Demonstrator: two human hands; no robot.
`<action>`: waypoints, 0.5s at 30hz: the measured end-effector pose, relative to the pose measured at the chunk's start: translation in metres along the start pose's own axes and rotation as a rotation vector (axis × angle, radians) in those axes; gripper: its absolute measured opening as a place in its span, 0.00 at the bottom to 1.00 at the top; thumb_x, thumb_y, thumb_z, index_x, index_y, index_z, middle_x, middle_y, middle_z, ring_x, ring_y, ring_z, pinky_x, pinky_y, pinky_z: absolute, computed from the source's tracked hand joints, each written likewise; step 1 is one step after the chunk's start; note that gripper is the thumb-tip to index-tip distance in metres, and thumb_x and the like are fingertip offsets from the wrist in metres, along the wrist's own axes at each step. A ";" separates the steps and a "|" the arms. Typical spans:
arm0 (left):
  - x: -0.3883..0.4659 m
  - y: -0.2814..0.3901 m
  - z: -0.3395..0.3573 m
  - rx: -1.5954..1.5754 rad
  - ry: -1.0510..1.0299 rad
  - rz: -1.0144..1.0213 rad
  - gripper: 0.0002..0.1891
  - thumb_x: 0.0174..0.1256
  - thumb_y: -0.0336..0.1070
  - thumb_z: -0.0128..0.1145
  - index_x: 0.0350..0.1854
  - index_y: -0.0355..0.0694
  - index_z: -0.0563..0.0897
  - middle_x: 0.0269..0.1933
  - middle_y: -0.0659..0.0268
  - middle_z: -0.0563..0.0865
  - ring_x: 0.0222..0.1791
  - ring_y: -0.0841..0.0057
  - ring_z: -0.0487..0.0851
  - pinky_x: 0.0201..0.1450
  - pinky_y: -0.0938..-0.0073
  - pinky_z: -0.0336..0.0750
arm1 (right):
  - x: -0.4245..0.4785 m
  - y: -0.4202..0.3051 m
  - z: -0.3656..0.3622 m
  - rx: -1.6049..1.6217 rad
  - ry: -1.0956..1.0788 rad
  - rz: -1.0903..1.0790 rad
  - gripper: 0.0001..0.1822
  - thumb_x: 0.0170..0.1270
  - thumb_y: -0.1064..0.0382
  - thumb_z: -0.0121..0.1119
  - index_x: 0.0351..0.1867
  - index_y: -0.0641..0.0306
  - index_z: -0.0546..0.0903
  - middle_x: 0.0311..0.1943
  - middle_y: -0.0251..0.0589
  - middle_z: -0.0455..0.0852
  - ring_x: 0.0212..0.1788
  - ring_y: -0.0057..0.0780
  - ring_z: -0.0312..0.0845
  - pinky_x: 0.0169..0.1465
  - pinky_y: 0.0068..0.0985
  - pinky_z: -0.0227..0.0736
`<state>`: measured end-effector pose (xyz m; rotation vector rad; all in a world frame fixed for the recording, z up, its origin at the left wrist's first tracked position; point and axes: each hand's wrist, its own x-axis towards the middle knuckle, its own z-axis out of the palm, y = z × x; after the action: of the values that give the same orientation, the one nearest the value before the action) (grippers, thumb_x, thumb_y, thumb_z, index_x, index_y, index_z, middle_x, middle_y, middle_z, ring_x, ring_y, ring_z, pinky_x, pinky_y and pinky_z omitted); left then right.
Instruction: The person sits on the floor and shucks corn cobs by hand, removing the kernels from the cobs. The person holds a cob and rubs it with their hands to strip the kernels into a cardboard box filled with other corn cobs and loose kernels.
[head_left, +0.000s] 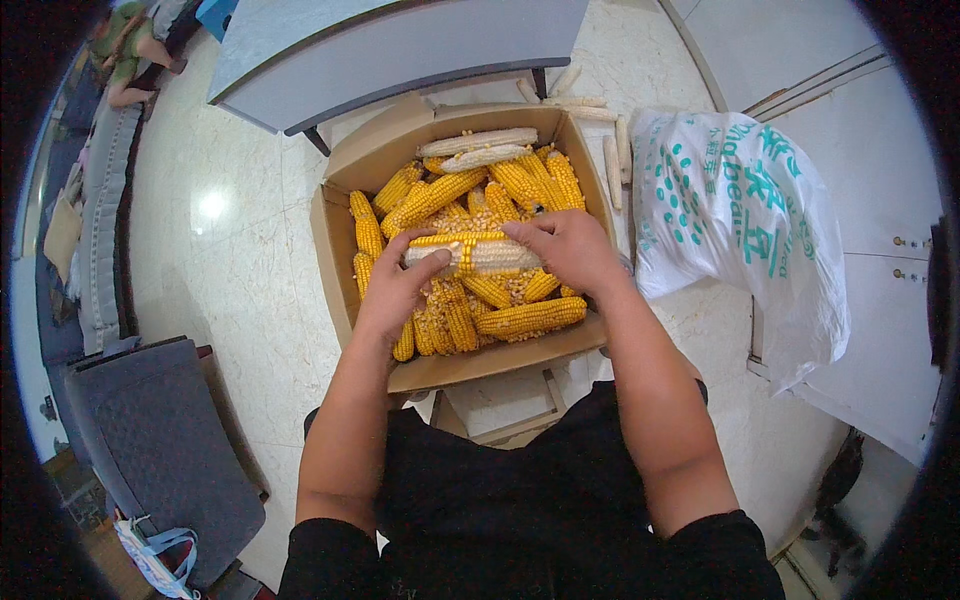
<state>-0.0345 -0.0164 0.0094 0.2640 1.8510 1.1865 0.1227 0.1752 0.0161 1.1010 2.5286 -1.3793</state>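
A partly shelled corn cob (495, 256) lies level between my hands, above an open cardboard box (442, 373). Its near side is mostly bare and pale, with a short yellow band of kernels near the middle and yellow rows along the upper edge. My left hand (403, 276) grips the left end, thumb on the bare part. Around the right end my right hand (568, 246) is closed, its thumb at the top row of kernels. Below, the box holds several yellow corn cobs (532, 318), loose kernels (465, 219) and bare cobs (480, 142) at the far side.
A white woven sack (720, 202) with green print stands right of the box. Several bare cobs (613, 171) lie on the floor beside it. A table (420, 52) is beyond the box, a grey padded seat (165, 457) at the left. Another person (131, 56) is at the far left.
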 end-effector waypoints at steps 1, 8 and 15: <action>0.003 -0.004 -0.001 -0.008 0.005 0.048 0.27 0.63 0.43 0.71 0.59 0.35 0.78 0.35 0.66 0.84 0.28 0.83 0.79 0.26 0.81 0.72 | 0.000 -0.001 -0.001 0.001 -0.005 0.005 0.33 0.65 0.32 0.58 0.33 0.65 0.90 0.31 0.58 0.88 0.37 0.55 0.86 0.46 0.44 0.79; 0.001 0.000 0.004 0.095 -0.027 0.071 0.28 0.58 0.40 0.75 0.57 0.34 0.78 0.42 0.61 0.86 0.37 0.78 0.85 0.35 0.78 0.80 | 0.000 0.000 0.000 0.014 -0.034 0.039 0.34 0.65 0.32 0.59 0.29 0.68 0.89 0.27 0.59 0.86 0.34 0.56 0.85 0.43 0.45 0.78; 0.002 0.001 0.000 0.007 -0.089 0.059 0.23 0.64 0.36 0.70 0.59 0.36 0.78 0.47 0.60 0.86 0.42 0.76 0.85 0.37 0.75 0.83 | 0.000 0.002 0.000 0.018 -0.002 -0.001 0.33 0.64 0.32 0.59 0.30 0.66 0.89 0.28 0.59 0.87 0.34 0.54 0.85 0.42 0.44 0.79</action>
<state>-0.0361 -0.0143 0.0089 0.3721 1.7804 1.1900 0.1245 0.1759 0.0147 1.1004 2.5210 -1.4048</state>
